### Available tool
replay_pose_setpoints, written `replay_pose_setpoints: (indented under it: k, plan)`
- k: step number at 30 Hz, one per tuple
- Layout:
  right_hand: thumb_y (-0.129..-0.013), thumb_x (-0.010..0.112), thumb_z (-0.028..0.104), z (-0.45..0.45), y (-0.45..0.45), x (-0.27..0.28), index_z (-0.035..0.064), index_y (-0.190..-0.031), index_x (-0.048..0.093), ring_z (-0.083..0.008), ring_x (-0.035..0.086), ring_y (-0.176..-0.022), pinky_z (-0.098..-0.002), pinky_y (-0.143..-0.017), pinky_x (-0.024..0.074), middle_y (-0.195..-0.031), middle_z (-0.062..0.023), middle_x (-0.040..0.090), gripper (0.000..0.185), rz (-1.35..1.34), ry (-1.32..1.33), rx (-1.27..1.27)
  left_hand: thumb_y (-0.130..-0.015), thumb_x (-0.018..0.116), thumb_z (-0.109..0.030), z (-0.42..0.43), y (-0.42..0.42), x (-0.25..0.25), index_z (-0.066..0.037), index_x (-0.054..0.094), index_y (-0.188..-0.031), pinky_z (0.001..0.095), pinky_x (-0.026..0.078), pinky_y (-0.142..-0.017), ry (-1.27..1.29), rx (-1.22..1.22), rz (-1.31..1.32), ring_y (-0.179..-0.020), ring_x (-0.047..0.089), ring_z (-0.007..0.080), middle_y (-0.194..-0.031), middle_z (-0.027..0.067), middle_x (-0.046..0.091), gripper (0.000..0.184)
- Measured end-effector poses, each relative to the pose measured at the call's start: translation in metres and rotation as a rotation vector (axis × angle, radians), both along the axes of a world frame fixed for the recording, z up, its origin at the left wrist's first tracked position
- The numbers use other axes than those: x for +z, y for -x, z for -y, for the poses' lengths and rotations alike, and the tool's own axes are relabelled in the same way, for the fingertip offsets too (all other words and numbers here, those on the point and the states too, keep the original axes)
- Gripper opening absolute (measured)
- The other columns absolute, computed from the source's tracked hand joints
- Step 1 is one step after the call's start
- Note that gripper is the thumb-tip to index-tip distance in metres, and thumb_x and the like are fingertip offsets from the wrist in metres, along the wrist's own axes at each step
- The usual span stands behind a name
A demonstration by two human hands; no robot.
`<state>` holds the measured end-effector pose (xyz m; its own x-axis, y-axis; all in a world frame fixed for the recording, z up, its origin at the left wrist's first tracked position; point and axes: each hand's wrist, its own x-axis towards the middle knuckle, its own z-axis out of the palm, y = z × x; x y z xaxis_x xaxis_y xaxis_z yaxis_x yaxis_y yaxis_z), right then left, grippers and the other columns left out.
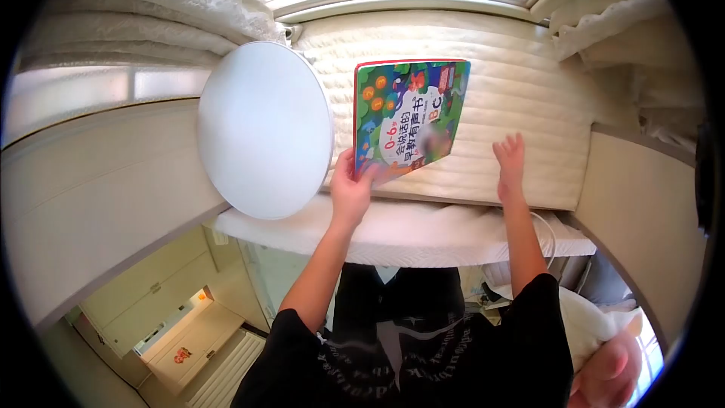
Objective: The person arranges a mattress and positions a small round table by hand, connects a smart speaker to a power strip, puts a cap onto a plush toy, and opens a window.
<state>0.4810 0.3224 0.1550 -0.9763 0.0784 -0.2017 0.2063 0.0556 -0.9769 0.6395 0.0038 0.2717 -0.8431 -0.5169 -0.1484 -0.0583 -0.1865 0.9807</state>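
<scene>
One grip, the left hand (353, 189), is closed around the lower left corner of a colourful book (411, 117), thumb on the cover, holding it tilted up. Beside that grip on its left stands a white oval board (264, 130); well to its right, the right hand (510, 166) is open, fingers spread, holding nothing above the cream quilted pad (521, 91).

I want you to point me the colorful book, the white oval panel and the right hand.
Colorful book (411, 117): head view, middle of front cover.
White oval panel (264, 128): head view, middle of flat face.
Right hand (510, 165): head view, middle of hand.
</scene>
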Motion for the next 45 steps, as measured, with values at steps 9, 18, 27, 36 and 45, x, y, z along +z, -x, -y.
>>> replay_pose_setpoints:
  k: [9, 18, 27, 36, 45]
  plan:
    - [-0.108, 0.049, 0.045, 0.125, 0.112, -0.020, 0.0099, -0.164, 0.019, -0.0261, 0.045, -0.140, -0.0426, -0.117, 0.0348, -0.154, -0.0137, 0.046, 0.072, -0.083, 0.733, 0.360, -0.093, 0.072, 0.003, 0.005, 0.027, 0.003, 0.000, 0.062, -0.128, 0.0295, 0.054, -0.093, 0.485, -0.033, -0.037, -0.107, 0.068, 0.0159, -0.116, 0.0094, 0.072, 0.037]
    - [-0.077, 0.088, 0.043, 0.186, 0.150, 0.050, 0.0169, -0.150, 0.051, -0.0346, 0.037, -0.148, -0.0513, -0.127, 0.0133, -0.154, -0.0144, 0.047, 0.087, -0.791, -0.098, 0.628, -0.093, 0.068, 0.005, -0.007, 0.058, 0.003, -0.003, 0.067, -0.127, 0.0355, 0.052, -0.098, 0.952, 0.147, 0.202, -0.110, 0.068, 0.0248, -0.121, 0.0154, 0.071, 0.035]
    - [-0.082, 0.089, 0.020, 0.242, 0.198, 0.023, 0.0092, -0.128, 0.058, -0.0135, 0.061, -0.109, -0.0318, -0.097, 0.0501, -0.116, -0.0012, 0.066, 0.056, -0.462, 0.416, 0.747, -0.098, 0.061, -0.018, -0.019, -0.029, -0.021, -0.002, 0.058, -0.136, 0.0505, 0.039, -0.114, 0.462, 0.149, 0.053, -0.135, 0.049, 0.0379, -0.146, 0.0157, 0.053, 0.041]
    - [-0.080, 0.089, 0.022, 0.295, 0.209, 0.027, 0.0079, -0.127, 0.063, -0.0113, 0.067, -0.095, -0.0303, -0.087, 0.0552, -0.105, -0.0020, 0.073, 0.055, -0.421, 0.391, 0.804, -0.107, 0.051, -0.047, 0.023, -0.027, 0.007, 0.001, 0.054, -0.139, 0.0467, 0.037, -0.122, -0.842, 0.568, -0.207, -0.141, 0.049, 0.0275, -0.136, 0.0136, 0.062, 0.058]
    - [-0.078, 0.091, 0.024, 0.361, 0.187, 0.054, 0.0095, -0.125, 0.064, -0.0141, 0.068, -0.095, -0.0316, -0.086, 0.0568, -0.103, -0.0051, 0.073, 0.055, -0.420, 0.073, 0.998, -0.111, 0.043, -0.037, 0.031, -0.044, 0.009, 0.008, 0.053, -0.139, 0.0396, 0.049, -0.115, -1.016, 0.496, -0.360, -0.137, 0.054, 0.0290, -0.141, 0.0219, 0.060, 0.053]
